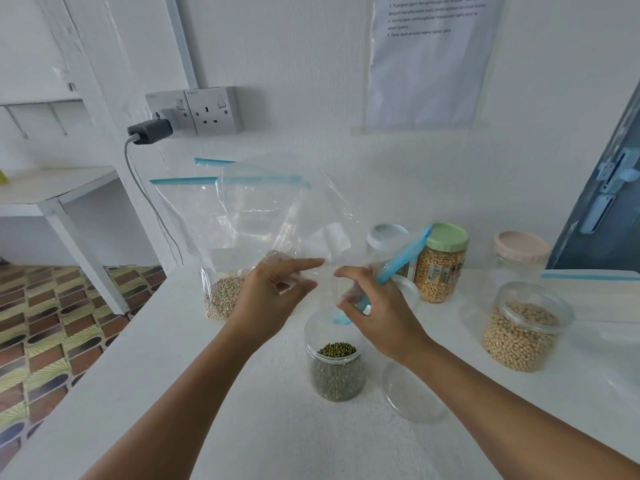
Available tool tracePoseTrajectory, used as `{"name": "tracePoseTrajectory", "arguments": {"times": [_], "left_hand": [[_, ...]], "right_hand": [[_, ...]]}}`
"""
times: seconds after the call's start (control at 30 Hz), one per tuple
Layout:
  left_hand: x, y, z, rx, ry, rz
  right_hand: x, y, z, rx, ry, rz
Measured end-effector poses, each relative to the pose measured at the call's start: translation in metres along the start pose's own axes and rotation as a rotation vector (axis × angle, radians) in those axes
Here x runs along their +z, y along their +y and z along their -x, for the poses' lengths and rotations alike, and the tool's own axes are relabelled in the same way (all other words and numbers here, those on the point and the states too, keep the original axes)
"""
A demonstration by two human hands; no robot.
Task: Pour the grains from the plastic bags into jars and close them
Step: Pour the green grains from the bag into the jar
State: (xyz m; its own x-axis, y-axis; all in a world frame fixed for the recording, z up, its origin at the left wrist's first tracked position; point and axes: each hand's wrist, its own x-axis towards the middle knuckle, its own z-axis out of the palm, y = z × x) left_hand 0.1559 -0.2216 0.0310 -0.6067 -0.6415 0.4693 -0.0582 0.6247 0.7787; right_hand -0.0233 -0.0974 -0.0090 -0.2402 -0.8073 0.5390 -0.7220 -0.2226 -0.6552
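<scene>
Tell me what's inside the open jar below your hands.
Green beans fill the lower part of the open jar; its top is empty. The right hand covers part of the rim.

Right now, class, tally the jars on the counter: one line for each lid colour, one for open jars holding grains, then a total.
Green-lidded jar: 1
Pink-lidded jar: 1
White-lidded jar: 1
Open jars with grains: 2, the green-bean jar and the pale-bean jar
Total: 5
</scene>
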Motion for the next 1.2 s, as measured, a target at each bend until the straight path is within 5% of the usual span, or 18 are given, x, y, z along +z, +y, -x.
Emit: {"name": "tracePoseTrajectory", "arguments": {"times": [0.2,0.37,0.5,0.7,1.2], "left_hand": [[-0.001,0.002,-0.004,0.007,0.056,-0.036],[-0.001,0.006,-0.001,-0.034,-0.101,0.182],[0.002,0.008,-0.002,0.005,-0.088,0.08],[0.01,0.005,-0.001,0.108,-0.034,-0.142],[0.01,-0.006,-0.006,0.04,-0.057,-0.065]], "right_hand": [[-0.007,-0.007,0.0,0.151,-0.074,-0.19],[-0.003,-0.002,0.001,0.206,-0.009,-0.256],[0.001,0.003,0.004,0.259,-0.051,-0.31],[0.007,0.0,0.001,0.208,-0.024,-0.071],[0.007,0.008,0.005,0.194,-0.047,-0.048]]}}
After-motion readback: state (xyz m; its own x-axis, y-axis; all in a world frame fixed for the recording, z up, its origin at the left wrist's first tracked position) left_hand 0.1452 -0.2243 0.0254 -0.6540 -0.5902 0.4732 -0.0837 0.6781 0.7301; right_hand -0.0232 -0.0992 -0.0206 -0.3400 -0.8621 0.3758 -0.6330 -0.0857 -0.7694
